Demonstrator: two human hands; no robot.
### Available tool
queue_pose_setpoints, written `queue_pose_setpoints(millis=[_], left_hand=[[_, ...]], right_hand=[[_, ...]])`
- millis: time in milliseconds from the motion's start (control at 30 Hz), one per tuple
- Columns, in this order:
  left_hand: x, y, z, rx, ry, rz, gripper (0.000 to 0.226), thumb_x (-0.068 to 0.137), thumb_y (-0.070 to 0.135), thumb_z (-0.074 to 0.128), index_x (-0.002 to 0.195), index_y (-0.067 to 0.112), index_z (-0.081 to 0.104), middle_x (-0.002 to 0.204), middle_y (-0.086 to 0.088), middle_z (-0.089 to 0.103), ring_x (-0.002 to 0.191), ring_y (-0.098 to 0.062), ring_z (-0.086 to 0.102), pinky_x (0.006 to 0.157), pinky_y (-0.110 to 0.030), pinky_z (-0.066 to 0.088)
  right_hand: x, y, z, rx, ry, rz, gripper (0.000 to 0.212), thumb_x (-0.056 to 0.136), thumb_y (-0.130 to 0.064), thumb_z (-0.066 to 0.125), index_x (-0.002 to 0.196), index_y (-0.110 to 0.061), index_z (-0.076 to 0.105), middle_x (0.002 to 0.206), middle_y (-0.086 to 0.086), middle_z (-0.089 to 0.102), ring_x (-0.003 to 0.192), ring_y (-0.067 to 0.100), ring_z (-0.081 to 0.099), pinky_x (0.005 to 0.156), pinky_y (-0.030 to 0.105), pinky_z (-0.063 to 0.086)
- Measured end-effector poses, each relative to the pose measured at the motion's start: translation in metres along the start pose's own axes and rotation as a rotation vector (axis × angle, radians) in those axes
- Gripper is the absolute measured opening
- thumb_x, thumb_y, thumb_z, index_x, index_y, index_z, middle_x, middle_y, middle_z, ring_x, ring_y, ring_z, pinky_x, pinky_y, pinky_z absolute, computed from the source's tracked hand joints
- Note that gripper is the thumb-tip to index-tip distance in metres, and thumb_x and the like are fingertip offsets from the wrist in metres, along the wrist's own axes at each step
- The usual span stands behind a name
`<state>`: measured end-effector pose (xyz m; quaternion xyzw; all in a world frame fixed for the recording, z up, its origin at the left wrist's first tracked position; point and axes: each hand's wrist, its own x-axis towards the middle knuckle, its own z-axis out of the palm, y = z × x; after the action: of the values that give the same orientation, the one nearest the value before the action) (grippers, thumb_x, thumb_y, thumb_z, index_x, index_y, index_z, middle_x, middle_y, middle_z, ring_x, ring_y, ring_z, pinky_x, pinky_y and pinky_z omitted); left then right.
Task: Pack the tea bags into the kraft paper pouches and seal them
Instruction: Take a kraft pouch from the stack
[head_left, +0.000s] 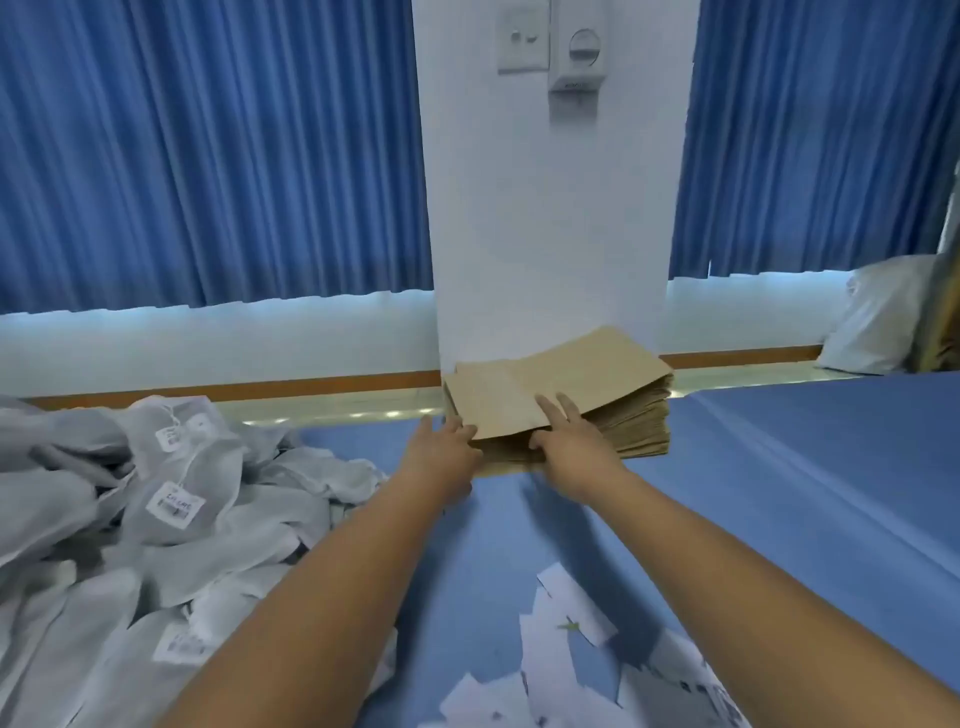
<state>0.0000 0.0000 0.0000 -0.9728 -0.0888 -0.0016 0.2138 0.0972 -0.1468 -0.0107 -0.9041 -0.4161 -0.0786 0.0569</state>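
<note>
Kraft paper pouches (618, 415), brown, piled flat at the far edge of the desk (810, 499) and butted against a white pillar (545, 234): kept square there, probably, so that single pouches peel off cleanly.

Top pouch (509, 397): bowed upward off the pile along its near edge.

Right hand (571, 441): two fingers laid straight on the upper face, thumb tucked under the near edge. Pinches the top pouch, apparently to part it from those below.

Left hand (441, 452): at the near left corner of the same pouch, fingers bent toward it. Cannot tell whether gripping or merely steadying, the contact being hidden behind the knuckles.

Tea bags (171, 499): grey-white mesh with printed tags, heaped loose along the left edge of the desk, beside the left forearm and apart from the pile. None visibly in a pouch.

White paper slips (571, 649): scattered at the near edge, mostly between the forearms.

Judged step: freeing one pouch for filling; sealing not begun. Likely risk: lifting two pouches together.
</note>
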Motion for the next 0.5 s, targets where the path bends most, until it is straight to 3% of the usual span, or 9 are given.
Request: queue_pose_setpoints(millis=[100,233,300,367,433,500], left_hand=[[0.029,-0.003,0.010,0.098,0.021,0.094,0.043,0.097,0.019,0.043,0.140,0.020,0.046,0.159,0.000,0.018,0.147,-0.021,0.010,0.115,-0.049,0.014],[0.055,0.003,0.014,0.179,0.065,0.135,0.041,0.098,0.015,0.039,0.139,0.014,0.045,0.153,0.001,0.030,0.143,-0.019,0.023,0.112,-0.045,0.021],[0.060,0.006,0.012,0.182,0.193,0.141,0.034,0.097,0.013,0.040,0.130,0.012,0.048,0.135,-0.002,0.049,0.128,-0.022,0.043,0.101,-0.038,0.033],[0.058,0.009,0.009,0.115,0.313,0.127,0.033,0.096,0.010,0.041,0.128,0.012,0.042,0.117,-0.006,0.057,0.107,-0.027,0.055,0.080,-0.035,0.038],[0.049,0.014,0.004,0.018,0.324,0.055,0.033,0.093,0.005,0.043,0.125,0.010,0.037,0.108,-0.008,0.059,0.093,-0.030,0.059,0.065,-0.035,0.037],[0.034,0.016,-0.001,-0.048,0.279,-0.011,0.036,0.089,0.001,0.045,0.124,0.010,0.036,0.104,-0.008,0.062,0.089,-0.031,0.061,0.062,-0.035,0.037]], right_hand=[[0.026,0.016,0.015,-0.167,0.009,0.008,0.042,0.094,-0.012,0.043,0.136,-0.016,0.048,0.161,0.000,-0.002,0.148,0.023,-0.010,0.119,0.043,0.007],[0.041,0.024,0.031,-0.172,0.077,-0.035,0.051,0.093,-0.011,0.040,0.144,-0.008,0.034,0.158,0.000,0.017,0.147,0.018,0.005,0.117,0.038,0.009],[0.041,0.026,0.034,-0.171,0.171,-0.106,0.053,0.090,-0.009,0.043,0.143,-0.008,0.036,0.154,0.003,0.028,0.143,0.017,0.017,0.114,0.032,0.010],[0.037,0.025,0.036,-0.117,0.279,-0.219,0.053,0.084,-0.005,0.047,0.137,-0.010,0.046,0.143,0.003,0.042,0.132,0.017,0.034,0.110,0.025,0.010],[0.026,0.019,0.034,0.014,0.365,-0.303,0.052,0.081,-0.001,0.049,0.132,-0.011,0.054,0.133,0.001,0.054,0.121,0.018,0.045,0.106,0.020,0.015],[0.011,0.014,0.030,0.146,0.409,-0.324,0.049,0.079,0.000,0.053,0.126,-0.013,0.060,0.129,-0.002,0.060,0.118,0.017,0.051,0.102,0.017,0.021]])
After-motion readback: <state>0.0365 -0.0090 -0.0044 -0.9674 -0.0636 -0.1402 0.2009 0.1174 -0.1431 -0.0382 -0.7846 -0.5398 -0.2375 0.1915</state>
